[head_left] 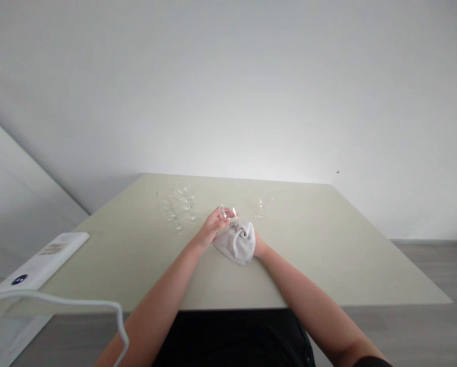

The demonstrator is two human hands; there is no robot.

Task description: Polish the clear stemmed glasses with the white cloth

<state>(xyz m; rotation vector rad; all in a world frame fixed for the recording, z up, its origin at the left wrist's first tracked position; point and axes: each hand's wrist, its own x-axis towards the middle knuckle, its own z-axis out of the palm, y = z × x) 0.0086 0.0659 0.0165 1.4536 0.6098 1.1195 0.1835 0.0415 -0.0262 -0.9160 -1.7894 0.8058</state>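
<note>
My left hand (212, 227) is closed around a small clear glass (227, 213), held above the middle of the pale table (328, 255). My right hand (253, 243) is wrapped in a crumpled white cloth (236, 242) and presses it against the glass from below; its fingers are hidden by the cloth. Both forearms reach out from the table's near edge.
Several clear stemmed glasses (178, 204) stand in a cluster at the back left. One more clear glass (261, 208) stands alone at the back right of my hands. A white power bank (41, 262) with a white cable (79, 305) lies on the table's left edge.
</note>
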